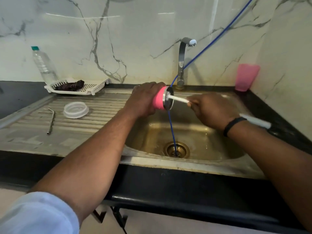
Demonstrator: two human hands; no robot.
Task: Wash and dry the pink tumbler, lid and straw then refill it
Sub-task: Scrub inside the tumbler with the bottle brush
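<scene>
While hands (179, 103) grip — bristly brush (177, 98) enters steel-rimmed tumbler (159, 100).

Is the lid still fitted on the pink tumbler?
No, the clear lid lies on the draining board while the left hand holds the open pink tumbler sideways.

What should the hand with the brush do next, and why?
Probably push the brush deeper into the pink tumbler. Only its tip is past the rim, while the left hand holds the tumbler sideways over the sink and the right hand grips the handle.
</scene>
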